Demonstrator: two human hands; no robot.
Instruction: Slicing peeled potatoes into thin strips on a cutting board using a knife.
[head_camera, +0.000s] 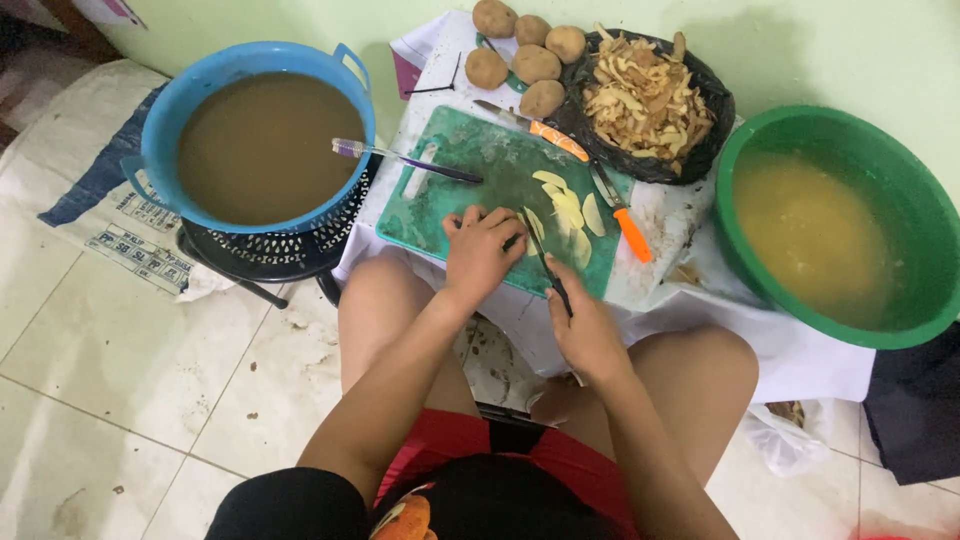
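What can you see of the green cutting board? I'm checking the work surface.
The green cutting board is a flat, plastic-looking rectangle, worn and pale-scuffed, lying slightly askew on a white cloth. Pale potato slices lie on its right part. The left hand presses down on its near edge; a purple toothbrush overlaps its far left corner.

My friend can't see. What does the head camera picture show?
A person slices potato on a green plastic cutting board, left hand steadying it, right hand holding a dark-handled knife. Beside it sit a blue tub of brown water and a green basin.
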